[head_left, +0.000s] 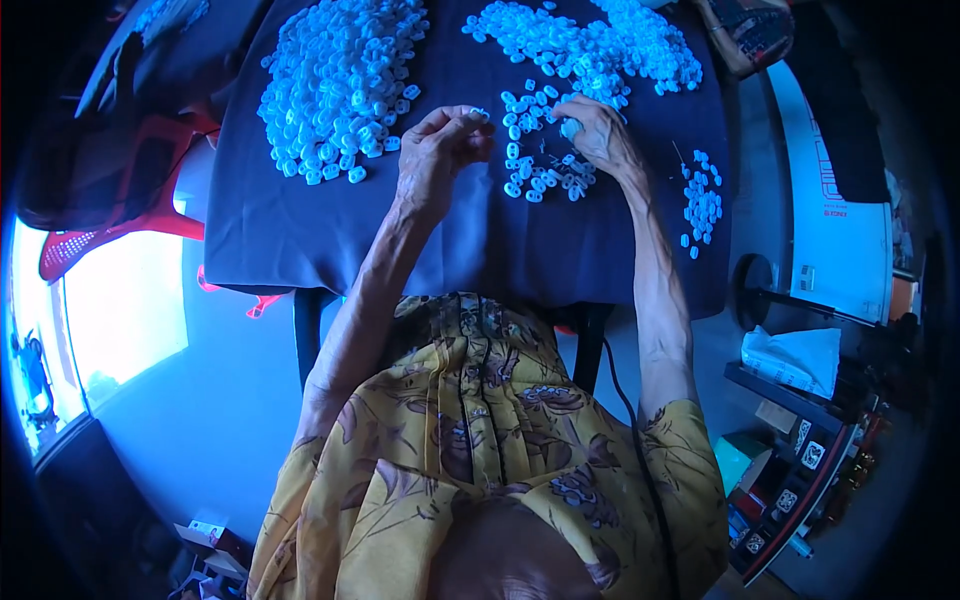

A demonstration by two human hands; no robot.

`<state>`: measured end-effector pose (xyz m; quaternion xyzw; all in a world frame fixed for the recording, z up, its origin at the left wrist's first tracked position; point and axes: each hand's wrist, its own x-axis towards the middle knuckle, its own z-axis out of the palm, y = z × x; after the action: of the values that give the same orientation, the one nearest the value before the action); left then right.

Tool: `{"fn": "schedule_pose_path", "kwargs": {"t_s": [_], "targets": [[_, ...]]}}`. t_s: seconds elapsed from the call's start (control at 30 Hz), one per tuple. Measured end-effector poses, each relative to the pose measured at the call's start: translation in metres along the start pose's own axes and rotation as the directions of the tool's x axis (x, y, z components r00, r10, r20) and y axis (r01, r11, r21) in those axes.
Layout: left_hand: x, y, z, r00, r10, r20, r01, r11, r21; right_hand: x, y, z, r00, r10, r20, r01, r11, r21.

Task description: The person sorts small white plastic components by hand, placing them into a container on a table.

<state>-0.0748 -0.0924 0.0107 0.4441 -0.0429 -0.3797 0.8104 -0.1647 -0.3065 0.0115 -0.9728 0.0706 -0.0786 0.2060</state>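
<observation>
On the worktop: dark cloth covering; small pale pieces, many rounded with dark marks, lie on it in separate groups.
Left hand: raised over the cloth between the groups; thumb and forefinger pinched together on a small pale piece.
Right hand: fingers curled down at the loose cluster; a pale piece shows at the fingertips, but whether it is grasped or only touched cannot be told.
Large heap: far left part of the worktop, left of the left hand.
Far heap: beyond the right hand.
Side cluster: near the right edge, right of the right forearm.
Red chair: left of the worktop.
</observation>
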Motion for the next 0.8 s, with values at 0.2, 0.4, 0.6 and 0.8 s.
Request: {"fn": "schedule_pose_path", "kwargs": {"t_s": [0.2, 0.4, 0.6, 0.8], "targets": [[-0.003, 0.0, 0.005, 0.999, -0.017, 0.037, 0.015, 0.999, 0.029, -0.026, -0.008, 0.005, 0.987, 0.109, 0.114, -0.107, 0.994, -0.028], [-0.004, 0.0, 0.005, 0.999, -0.011, 0.037, 0.009, 0.999, 0.035, -0.038, -0.008, 0.002, 0.985, 0.089, 0.145, -0.067, 0.987, -0.148], [-0.005, -0.004, 0.007, 0.999, -0.018, 0.042, 0.016, 0.997, 0.07, -0.028, 0.002, 0.011, 0.992, 0.102, -0.07, -0.107, 0.992, -0.074], [-0.004, -0.002, 0.006, 0.999, -0.04, 0.015, 0.038, 0.996, 0.084, -0.017, 0.009, 0.021, 0.991, 0.114, -0.064, -0.119, 0.99, -0.075]]}}
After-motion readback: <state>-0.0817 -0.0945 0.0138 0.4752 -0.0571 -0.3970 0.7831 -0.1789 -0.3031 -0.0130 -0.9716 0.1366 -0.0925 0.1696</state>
